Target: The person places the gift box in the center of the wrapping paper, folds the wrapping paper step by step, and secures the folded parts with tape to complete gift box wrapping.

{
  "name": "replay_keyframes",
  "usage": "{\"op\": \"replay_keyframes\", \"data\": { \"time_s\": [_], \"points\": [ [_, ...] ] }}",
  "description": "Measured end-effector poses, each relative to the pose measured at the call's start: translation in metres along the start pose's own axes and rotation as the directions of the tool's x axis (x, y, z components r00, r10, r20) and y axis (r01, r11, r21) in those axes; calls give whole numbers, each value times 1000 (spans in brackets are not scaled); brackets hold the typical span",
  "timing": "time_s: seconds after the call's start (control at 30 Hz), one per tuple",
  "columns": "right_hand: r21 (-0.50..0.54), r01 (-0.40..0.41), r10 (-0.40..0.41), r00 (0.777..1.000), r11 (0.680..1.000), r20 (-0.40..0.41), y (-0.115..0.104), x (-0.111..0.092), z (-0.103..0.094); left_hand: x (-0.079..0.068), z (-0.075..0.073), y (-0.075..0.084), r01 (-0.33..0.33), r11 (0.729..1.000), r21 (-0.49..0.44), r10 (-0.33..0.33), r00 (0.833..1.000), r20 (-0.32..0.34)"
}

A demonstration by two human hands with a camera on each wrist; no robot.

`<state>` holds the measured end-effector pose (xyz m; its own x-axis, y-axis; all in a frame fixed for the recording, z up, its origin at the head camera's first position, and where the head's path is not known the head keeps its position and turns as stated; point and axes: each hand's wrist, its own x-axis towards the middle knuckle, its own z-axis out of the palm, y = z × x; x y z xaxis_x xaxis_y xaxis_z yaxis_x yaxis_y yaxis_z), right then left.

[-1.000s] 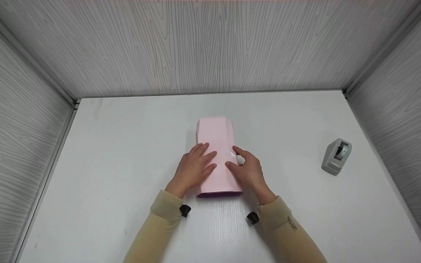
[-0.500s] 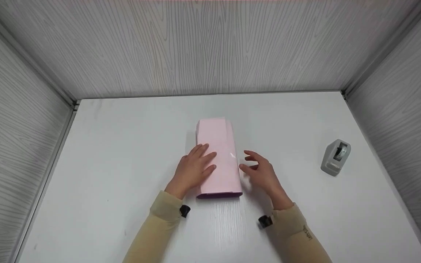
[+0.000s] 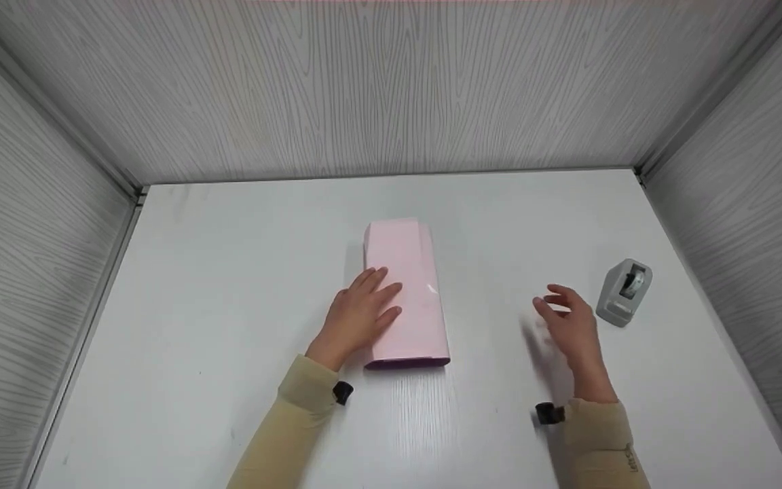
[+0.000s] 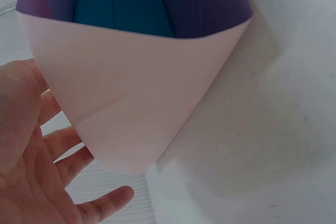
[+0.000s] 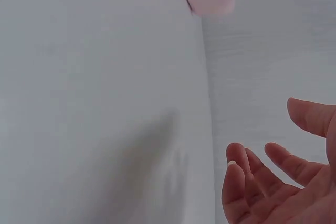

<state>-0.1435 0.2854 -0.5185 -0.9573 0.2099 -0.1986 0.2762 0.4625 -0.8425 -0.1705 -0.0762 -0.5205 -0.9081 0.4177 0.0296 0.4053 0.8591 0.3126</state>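
Observation:
A pink paper wrap (image 3: 408, 319), folded into a long sleeve, lies at the middle of the table with a small shiny strip of tape (image 3: 432, 288) near its right edge. In the left wrist view, its near end gapes, showing a purple inner side and a blue block-like thing (image 4: 121, 6) inside. My left hand (image 3: 354, 312) rests with spread fingers on the wrap's left side. My right hand (image 3: 573, 329) is apart from it, above the table, fingers loosely bent with nothing between them. Nearest to that hand stands a grey tape dispenser (image 3: 623, 293).
The white table (image 3: 228, 272) is bounded by grey wood-grain panels at the back (image 3: 391, 88), left and right. Small black devices sit at both wrists, by the cuffs of the tan sleeves (image 3: 289, 421).
My right hand has let go of the wrap's right edge and moved right, close to the tape dispenser. The left hand and the wrap have stayed in place.

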Motion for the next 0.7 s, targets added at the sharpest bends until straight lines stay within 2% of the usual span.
{"op": "replay_keyframes", "data": {
  "time_s": [0.07, 0.17, 0.3, 0.43, 0.5, 0.57, 0.7],
  "points": [
    [-4, -29, 29, 998, 1000, -62, 5, 1, -13, 0, 0, 0, 2, 1000, 3, -2, 1000, 1],
    [-22, -71, 66, 983, 997, -172, 11, 2, -30, 0, 0, 0, 6, 1000, 2, -6, 1000, 5],
    [-68, -111, 84, 947, 992, -310, 22, 5, -50, 0, 0, 0, 11, 1000, -10, -10, 1000, 6],
    [-114, -113, 56, 909, 987, -414, 34, 10, -65, 0, 0, 0, 10, 1000, -11, -10, 1000, 3],
    [-131, -120, 52, 898, 984, -436, 40, 13, -69, 0, 0, 0, 3, 1000, -10, -4, 1000, -4],
    [-145, -146, 70, 898, 979, -435, 45, 15, -72, 0, 0, 0, -1, 1000, -9, 1, 1000, -9],
    [-175, -232, 156, 917, 957, -367, 51, 17, -78, 0, -1, 0, -4, 1000, -10, 4, 1000, -11]
  ]
}}
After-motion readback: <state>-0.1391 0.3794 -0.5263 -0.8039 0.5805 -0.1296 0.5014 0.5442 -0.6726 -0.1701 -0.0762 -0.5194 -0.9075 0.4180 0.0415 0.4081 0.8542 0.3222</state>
